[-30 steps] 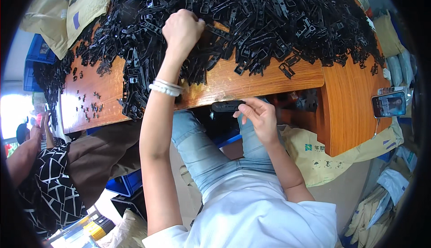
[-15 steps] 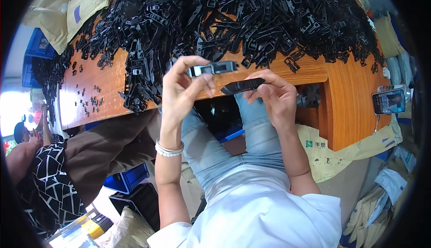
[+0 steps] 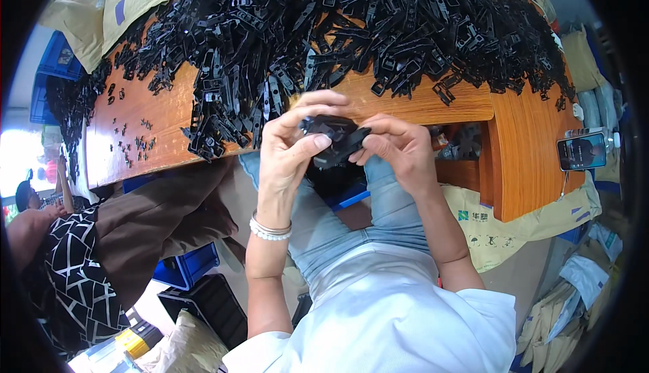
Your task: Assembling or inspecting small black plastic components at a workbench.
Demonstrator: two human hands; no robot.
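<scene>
Just off the table's front edge, above my lap, my two hands meet at black plastic parts. My left hand (image 3: 287,140) is closed on a black plastic part (image 3: 332,127), its thumb pressed across the front. From the other side, my right hand (image 3: 400,146) pinches a second black plastic part (image 3: 358,140) between thumb and fingers, touching the first. Blur and overlap hide where one part ends and the other begins. Beyond my hands, a large heap of black plastic parts (image 3: 270,35) covers much of the wooden table (image 3: 162,123).
Small dark pieces (image 3: 138,143) lie scattered on the table's left. A phone (image 3: 581,152) stands at the right edge. Below sit a printed sack (image 3: 490,231) and a blue crate (image 3: 186,268). Another person in brown trousers (image 3: 162,221) sits close on my left.
My left hand has moved right and slightly down, bringing its part against the one in my right hand. The parts were apart before; the right hand has shifted slightly left.
</scene>
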